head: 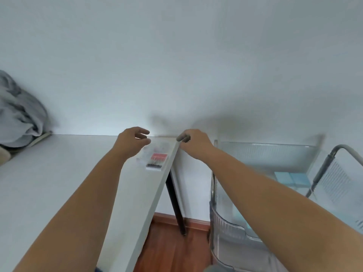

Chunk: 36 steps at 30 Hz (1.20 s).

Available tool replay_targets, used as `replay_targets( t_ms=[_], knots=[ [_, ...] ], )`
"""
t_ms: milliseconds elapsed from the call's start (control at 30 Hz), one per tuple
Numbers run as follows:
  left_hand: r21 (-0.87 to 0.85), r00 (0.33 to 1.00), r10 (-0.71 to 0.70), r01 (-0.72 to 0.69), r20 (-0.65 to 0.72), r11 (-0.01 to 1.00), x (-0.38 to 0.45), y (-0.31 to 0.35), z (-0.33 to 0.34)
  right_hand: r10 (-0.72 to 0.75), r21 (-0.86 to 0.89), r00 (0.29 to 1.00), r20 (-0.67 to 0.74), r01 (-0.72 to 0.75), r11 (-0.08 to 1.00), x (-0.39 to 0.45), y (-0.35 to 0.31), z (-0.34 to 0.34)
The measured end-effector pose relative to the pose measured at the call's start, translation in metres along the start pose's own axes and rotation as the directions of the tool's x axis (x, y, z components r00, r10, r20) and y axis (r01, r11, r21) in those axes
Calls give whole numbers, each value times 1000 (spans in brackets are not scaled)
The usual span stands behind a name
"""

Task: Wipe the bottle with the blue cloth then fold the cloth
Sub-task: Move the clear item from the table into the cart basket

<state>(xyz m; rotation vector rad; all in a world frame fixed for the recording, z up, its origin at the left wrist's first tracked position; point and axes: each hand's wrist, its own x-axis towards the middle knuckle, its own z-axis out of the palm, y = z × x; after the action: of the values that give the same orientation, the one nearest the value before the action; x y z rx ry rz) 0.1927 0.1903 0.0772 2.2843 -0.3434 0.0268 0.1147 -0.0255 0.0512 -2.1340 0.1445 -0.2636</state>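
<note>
A plain white wall [176, 55] fills most of my view, with a white table [49, 183] running along it and ending at a right-hand edge above a wooden floor [167, 248]. My left hand [133, 141] hovers over the table's far right corner, fingers loosely curled and apart, holding nothing. Just below and to the right of it lies a small clear packet [156, 160] with a red and black label, flat on the table. My right hand [193, 143] is just across the table edge from the left one, its fingers curled at the corner; the blur keeps me from telling whether it grips anything. Below and to the right of that hand stands a clear plastic cart [231, 222], and in it I see folded blue cloth [290, 178], well apart from both hands. I cannot make out the bottle. Far to the left of my left hand, a heap of grey fabric [17, 114] rests against the wall.
</note>
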Motion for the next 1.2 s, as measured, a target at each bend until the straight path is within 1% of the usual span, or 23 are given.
replay_targets(
  t_ms=[67,200,267,367,500,600,700,800,867,933,1000,1100,1200],
  knots=[
    [26,999,-48,47,16,999,8,-19,2,10,-7,999,35,-9,1000,10,1,15],
    [95,993,-111,106,50,990,24,-43,14,5,-104,996,87,4,995,28,4,39],
    [125,984,-168,161,54,979,35,-50,21,-1,-134,994,108,15,991,39,4,51],
    [198,975,-211,193,70,961,45,-50,28,12,-172,991,135,11,985,50,5,64],
    [194,972,-227,213,57,958,48,-38,33,27,-195,991,133,-1,981,56,9,67],
    [99,972,-231,226,47,969,52,-37,36,47,-145,992,115,-30,989,64,10,69],
    [-9,974,-227,227,6,974,53,-36,37,36,-157,996,76,-24,987,66,10,67],
    [-85,975,-215,209,-55,974,51,-29,36,-34,-232,998,-46,23,973,63,7,66],
    [-188,970,-224,204,-91,961,48,-22,34,-101,-260,990,-101,72,963,60,0,65],
    [-310,965,-234,189,-115,932,44,-13,30,-174,-281,976,-132,132,951,54,-8,58],
    [-433,962,-249,179,-110,883,40,-1,27,-241,-283,958,-155,190,940,47,-13,45],
    [-612,972,-232,162,-36,774,31,19,24,-319,-223,927,-200,274,936,32,-14,15],
    [-690,990,-136,130,46,712,19,46,30,-398,-174,897,-193,368,913,10,-7,-21]
  ],
)
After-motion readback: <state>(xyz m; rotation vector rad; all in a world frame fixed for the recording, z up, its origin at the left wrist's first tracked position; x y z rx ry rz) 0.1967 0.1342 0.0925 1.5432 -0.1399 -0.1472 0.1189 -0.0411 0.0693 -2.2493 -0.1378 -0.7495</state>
